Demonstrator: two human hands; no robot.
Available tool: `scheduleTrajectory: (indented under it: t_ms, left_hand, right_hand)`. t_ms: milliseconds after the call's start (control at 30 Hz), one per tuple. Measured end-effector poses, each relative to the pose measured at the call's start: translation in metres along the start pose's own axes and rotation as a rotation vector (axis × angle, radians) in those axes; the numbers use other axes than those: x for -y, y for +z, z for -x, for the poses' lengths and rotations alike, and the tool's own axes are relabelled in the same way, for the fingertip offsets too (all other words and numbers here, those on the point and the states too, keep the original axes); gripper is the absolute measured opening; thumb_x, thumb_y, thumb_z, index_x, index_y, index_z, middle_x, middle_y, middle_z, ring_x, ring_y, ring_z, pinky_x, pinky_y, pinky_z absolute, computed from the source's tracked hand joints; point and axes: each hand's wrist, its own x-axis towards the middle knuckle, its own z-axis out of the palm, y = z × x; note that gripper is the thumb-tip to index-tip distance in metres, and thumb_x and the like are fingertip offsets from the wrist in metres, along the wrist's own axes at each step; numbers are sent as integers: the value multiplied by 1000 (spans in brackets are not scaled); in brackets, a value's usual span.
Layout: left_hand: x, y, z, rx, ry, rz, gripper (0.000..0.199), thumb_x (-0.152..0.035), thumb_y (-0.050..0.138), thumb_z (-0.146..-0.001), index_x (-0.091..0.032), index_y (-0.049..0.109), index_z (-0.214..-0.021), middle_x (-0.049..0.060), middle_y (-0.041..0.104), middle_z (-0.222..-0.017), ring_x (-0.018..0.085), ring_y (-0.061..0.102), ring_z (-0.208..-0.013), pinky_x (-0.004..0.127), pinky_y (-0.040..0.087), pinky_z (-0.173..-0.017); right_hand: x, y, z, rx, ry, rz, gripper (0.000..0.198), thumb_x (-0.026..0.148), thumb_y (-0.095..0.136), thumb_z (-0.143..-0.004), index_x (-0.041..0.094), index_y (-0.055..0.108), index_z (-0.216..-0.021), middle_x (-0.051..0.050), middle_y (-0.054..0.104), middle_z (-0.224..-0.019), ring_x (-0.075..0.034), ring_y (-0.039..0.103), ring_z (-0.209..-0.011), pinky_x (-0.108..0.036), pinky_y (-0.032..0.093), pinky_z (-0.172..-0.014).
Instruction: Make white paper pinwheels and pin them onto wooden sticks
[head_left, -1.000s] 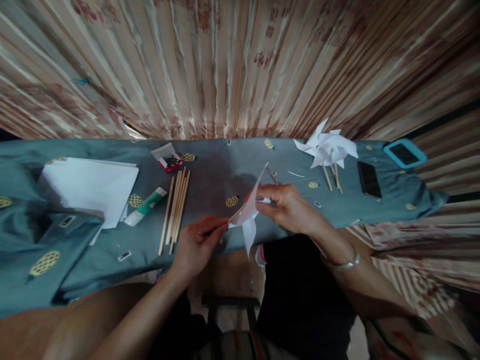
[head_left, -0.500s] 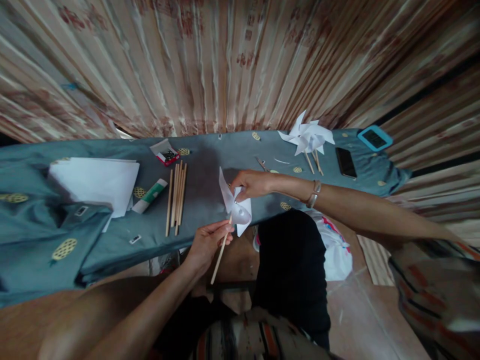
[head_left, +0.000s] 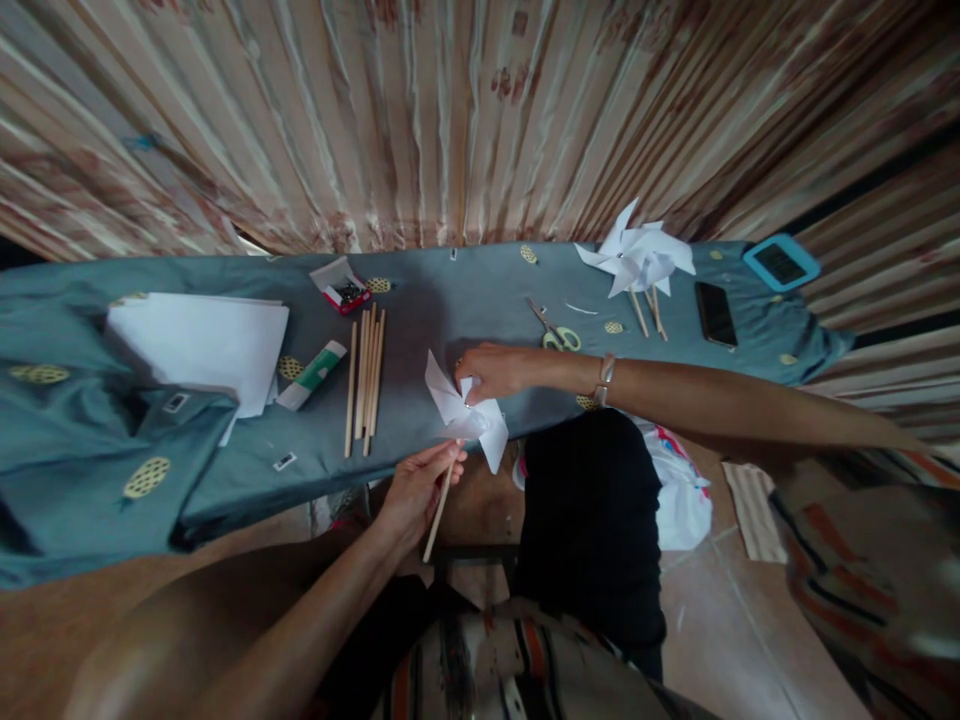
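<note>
My left hand (head_left: 414, 488) is closed around a thin wooden stick (head_left: 437, 522), which slants down toward my lap. At the stick's upper end is a white paper pinwheel (head_left: 491, 432), its folded blades spread over the table's front edge. My right hand (head_left: 496, 370) reaches in from the right with fingers curled and thumb on the pinwheel close to its centre, where a small pin head shows. Part of one blade is hidden behind those fingers. Scissors (head_left: 559, 337) with pale green handles lie beyond my right wrist.
Several wooden sticks (head_left: 370, 370), a green-and-white box (head_left: 313, 375) and an opened red box of pins (head_left: 345, 290) lie left of centre. White paper sheets (head_left: 199, 340) are farther left. Pinwheels (head_left: 637, 255), a phone (head_left: 715, 313) and a blue-framed device (head_left: 781, 262) lie at right.
The held pinwheel has turned, its blades now spread differently around the centre. My right hand stays on it, shifted slightly. The scissors show more fully, and the whole view has shifted a little.
</note>
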Motion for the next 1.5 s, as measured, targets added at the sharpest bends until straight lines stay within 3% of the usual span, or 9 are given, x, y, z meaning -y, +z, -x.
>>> scheduleTrajectory:
  t_ms: [167,367,667,967,1167,1367,1500]
  left_hand:
    - [7,-2,0,-12,-28,30,25,-21,89,-57,-10,78,-76,4,71,-69,5,56,-53,15,45,-52]
    - [12,-3,-2,-15,-82,52,14,-16,85,-64,-10,77,-75,4,71,-68,5,57,-53,13,47,-52]
    - [16,-2,-4,73,-148,68,11,-17,81,-73,-7,76,-76,4,66,-65,4,53,-51,13,44,-49]
    - [21,-3,-7,86,-133,75,19,-24,85,-68,-9,76,-73,1,63,-61,4,49,-48,14,39,-46]
    - [19,0,-6,83,-137,82,25,-28,88,-61,-8,76,-71,1,64,-60,4,51,-48,15,39,-47]
    - [16,2,-6,73,-155,83,25,-27,89,-58,-8,76,-69,2,65,-59,5,53,-48,16,41,-49]
    - [18,2,-7,59,-163,86,29,-28,91,-55,-8,77,-70,1,65,-59,5,54,-48,16,41,-49]
  right_hand:
    - [5,8,-4,-33,24,36,18,20,72,-78,11,76,-93,-10,75,-96,-21,68,-86,-27,41,-67]
    - [12,16,3,-197,9,65,8,9,70,-76,10,75,-81,-3,75,-81,-12,68,-79,-23,41,-68]
    - [7,17,3,-231,-82,50,10,7,73,-73,12,75,-82,0,77,-80,-11,70,-83,-19,43,-70]
    - [9,19,6,-243,-63,57,14,5,67,-77,14,75,-83,4,76,-85,-8,66,-88,-17,43,-81]
    - [5,18,-3,-179,-62,41,12,7,65,-78,11,75,-84,4,75,-83,-8,65,-86,-18,41,-80]
    - [-8,17,-23,1,-115,-5,11,13,77,-73,11,77,-84,-2,75,-82,-14,64,-82,-22,40,-72]
    - [-16,24,-28,1,-126,-37,13,13,75,-75,11,76,-88,-2,73,-83,-14,60,-85,-22,39,-75]
